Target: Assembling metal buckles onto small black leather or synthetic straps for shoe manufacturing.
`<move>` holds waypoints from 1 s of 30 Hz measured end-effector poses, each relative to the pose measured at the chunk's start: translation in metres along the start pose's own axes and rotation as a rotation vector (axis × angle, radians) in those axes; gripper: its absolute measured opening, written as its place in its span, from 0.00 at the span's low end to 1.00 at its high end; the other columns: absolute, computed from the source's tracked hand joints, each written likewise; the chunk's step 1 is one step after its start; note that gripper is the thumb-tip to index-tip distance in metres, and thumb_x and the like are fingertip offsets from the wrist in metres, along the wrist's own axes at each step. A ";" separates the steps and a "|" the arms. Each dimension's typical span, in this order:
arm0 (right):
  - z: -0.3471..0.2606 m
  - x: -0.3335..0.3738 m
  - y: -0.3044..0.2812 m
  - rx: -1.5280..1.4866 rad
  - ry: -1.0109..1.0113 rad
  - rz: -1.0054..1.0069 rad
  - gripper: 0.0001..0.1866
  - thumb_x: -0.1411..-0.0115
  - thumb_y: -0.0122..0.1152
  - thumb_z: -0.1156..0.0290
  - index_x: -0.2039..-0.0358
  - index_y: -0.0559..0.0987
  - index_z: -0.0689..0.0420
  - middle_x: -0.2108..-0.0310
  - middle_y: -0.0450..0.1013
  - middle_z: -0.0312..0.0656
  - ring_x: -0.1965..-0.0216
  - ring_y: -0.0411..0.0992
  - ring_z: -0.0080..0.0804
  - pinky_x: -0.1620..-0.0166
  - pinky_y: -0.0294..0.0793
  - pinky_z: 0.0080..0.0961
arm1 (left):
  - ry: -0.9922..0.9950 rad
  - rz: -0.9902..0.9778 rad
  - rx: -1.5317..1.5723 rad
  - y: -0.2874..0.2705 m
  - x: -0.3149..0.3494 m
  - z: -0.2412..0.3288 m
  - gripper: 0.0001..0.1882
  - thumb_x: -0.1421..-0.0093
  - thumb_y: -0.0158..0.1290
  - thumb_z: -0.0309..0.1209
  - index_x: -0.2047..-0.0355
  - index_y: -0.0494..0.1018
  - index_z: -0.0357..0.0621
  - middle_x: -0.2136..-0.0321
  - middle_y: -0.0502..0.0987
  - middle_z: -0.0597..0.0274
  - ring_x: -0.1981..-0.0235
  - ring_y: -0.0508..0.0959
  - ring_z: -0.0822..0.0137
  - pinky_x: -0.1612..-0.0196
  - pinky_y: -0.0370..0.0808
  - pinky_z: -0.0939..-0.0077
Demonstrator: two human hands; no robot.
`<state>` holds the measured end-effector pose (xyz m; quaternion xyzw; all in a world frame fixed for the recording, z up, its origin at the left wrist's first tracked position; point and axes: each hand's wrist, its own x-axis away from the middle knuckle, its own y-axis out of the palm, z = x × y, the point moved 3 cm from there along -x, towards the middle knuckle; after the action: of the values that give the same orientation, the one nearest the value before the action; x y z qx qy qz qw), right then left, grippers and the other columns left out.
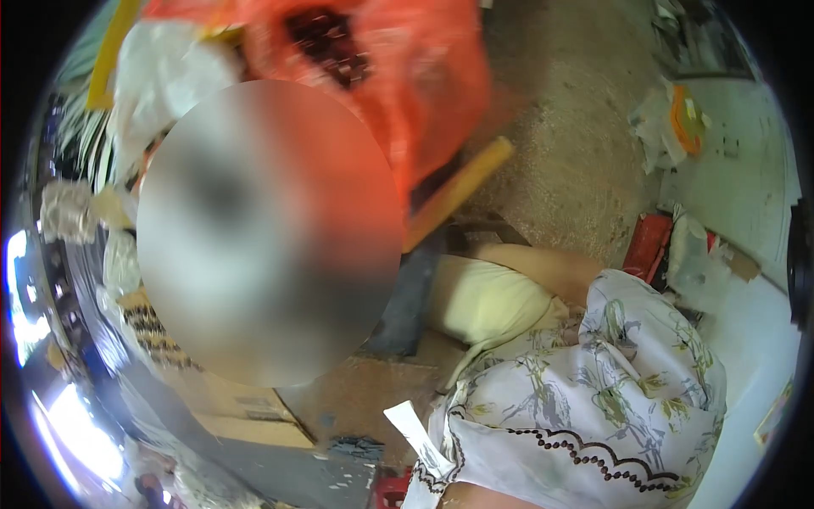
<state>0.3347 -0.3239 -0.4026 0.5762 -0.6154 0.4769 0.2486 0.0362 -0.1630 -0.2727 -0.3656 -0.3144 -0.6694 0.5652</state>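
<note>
Neither of my hands shows in the head view; a large round blur [271, 237] covers the left middle and hides whatever lies there. A white garment with a leaf print and brown scalloped stitching [585, 407] fills the lower right. Bare skin [538, 263] shows above it and also at the lower edge; I cannot tell whether it is arm or leg. A cream cloth [483, 297] lies against the garment. A white paper strip [415, 437] sticks out at its left edge.
An orange-red plastic bag [424, 76] with dark contents stands at the top, beside a clear bag [165, 76]. A yellowish bar [462, 191] slants over the concrete floor [568, 110]. Cardboard with rows of small dark pieces [157, 331] lies left; a red box [649, 246] stands right.
</note>
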 end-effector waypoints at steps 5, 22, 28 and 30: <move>-0.027 -0.022 0.022 -0.072 0.053 -0.009 0.31 0.46 0.50 0.45 0.58 0.75 0.63 0.57 0.71 0.56 0.55 0.70 0.47 0.53 0.67 0.37 | -0.028 -0.033 0.015 -0.031 -0.016 0.020 0.28 0.41 0.48 0.35 0.43 0.56 0.38 0.47 0.66 0.57 0.47 0.67 0.60 0.44 0.61 0.71; -0.015 0.017 0.021 -0.160 -0.315 0.789 0.21 0.43 0.52 0.61 0.51 0.69 0.56 0.53 0.68 0.45 0.55 0.68 0.45 0.50 0.65 0.33 | 0.874 -0.198 -1.012 0.069 -0.039 0.119 0.23 0.39 0.45 0.33 0.48 0.61 0.31 0.50 0.67 0.43 0.47 0.67 0.55 0.45 0.62 0.68; 0.069 0.056 0.061 -0.677 -0.055 0.848 0.18 0.41 0.49 0.66 0.52 0.69 0.59 0.56 0.70 0.45 0.57 0.69 0.36 0.53 0.66 0.27 | 0.719 -0.429 -0.983 0.185 -0.123 0.101 0.18 0.40 0.47 0.31 0.52 0.66 0.32 0.61 0.75 0.46 0.60 0.76 0.60 0.57 0.71 0.74; 0.078 0.082 0.099 -0.916 0.025 0.766 0.17 0.40 0.48 0.66 0.52 0.69 0.59 0.57 0.70 0.44 0.57 0.69 0.35 0.53 0.66 0.27 | 0.713 -0.482 -0.954 0.227 -0.189 0.074 0.17 0.42 0.49 0.31 0.55 0.69 0.34 0.64 0.77 0.50 0.64 0.77 0.62 0.61 0.72 0.74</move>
<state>0.2424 -0.4427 -0.3956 0.1418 -0.9195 0.2254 0.2892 0.2879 -0.0387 -0.3906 -0.2508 0.1517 -0.9244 0.2438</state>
